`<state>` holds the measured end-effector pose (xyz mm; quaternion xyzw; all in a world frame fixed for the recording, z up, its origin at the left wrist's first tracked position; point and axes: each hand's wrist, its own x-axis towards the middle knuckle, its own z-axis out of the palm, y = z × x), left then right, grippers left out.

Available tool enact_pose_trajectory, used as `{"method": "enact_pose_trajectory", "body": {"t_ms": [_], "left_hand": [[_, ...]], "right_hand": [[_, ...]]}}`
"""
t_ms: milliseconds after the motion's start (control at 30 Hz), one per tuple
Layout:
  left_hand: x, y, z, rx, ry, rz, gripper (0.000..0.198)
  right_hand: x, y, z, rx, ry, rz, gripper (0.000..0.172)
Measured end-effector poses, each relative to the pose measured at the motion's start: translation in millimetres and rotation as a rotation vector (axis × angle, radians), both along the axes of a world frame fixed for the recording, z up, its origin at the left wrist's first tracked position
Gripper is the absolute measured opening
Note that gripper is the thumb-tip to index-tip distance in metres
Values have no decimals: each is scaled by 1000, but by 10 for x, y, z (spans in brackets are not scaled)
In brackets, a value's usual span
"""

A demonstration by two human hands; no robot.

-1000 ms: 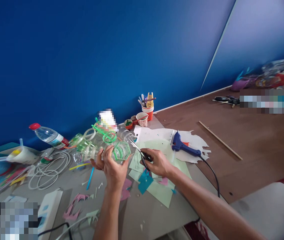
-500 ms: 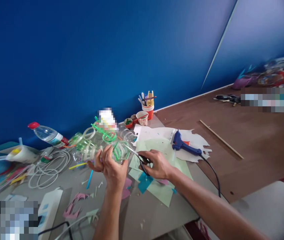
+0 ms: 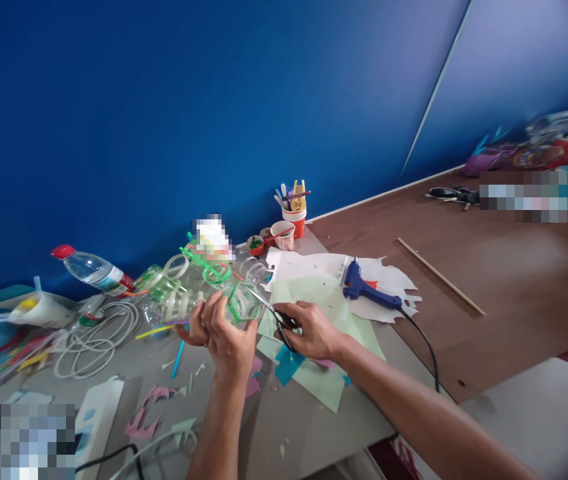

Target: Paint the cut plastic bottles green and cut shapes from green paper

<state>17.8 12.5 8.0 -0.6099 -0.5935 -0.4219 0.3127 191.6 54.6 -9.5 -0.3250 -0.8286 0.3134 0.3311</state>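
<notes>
My left hand (image 3: 224, 333) is closed around a clear plastic bottle piece (image 3: 248, 308) with a green band near its open end. In my right hand (image 3: 317, 330) is a pair of scissors (image 3: 282, 320) with dark handles. Their blades point up and left and overlap the bottle's rim; whether they touch it I cannot tell. Just beyond my left hand lie clear bottle parts with green rings (image 3: 217, 272). Under the scissors rest pale green paper (image 3: 327, 387) and a blue scrap (image 3: 290, 364).
A blue glue gun (image 3: 364, 287) with a black cord lies on white cut paper (image 3: 394, 270). Cups with tools (image 3: 294, 220) stand by the blue wall. A red-capped bottle (image 3: 97, 272) leans at left near a coiled white cable (image 3: 97, 343). A wooden stick (image 3: 441, 277) lies on the brown board.
The whole view has shifted very slightly. My hands, the bottle piece and the scissors keep nearly the same places, with the blades still at the rim.
</notes>
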Motion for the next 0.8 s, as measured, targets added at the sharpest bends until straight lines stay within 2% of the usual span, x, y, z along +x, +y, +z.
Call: {"method": "enact_pose_trajectory", "body": {"t_ms": [233, 433, 633, 800], "left_hand": [[18, 4, 20, -10, -119, -7, 60], [5, 11, 13, 6, -34, -1, 64], [19, 11, -19, -12, -60, -4, 61], [17, 10, -26, 0, -72, -6, 63]], "right_hand": [[-12, -6, -21, -31, 7, 10, 39], [0, -12, 2, -24, 53, 17, 39], [-11, -23, 6, -17, 42, -4, 37], [-24, -26, -5, -55, 40, 34, 35]]}}
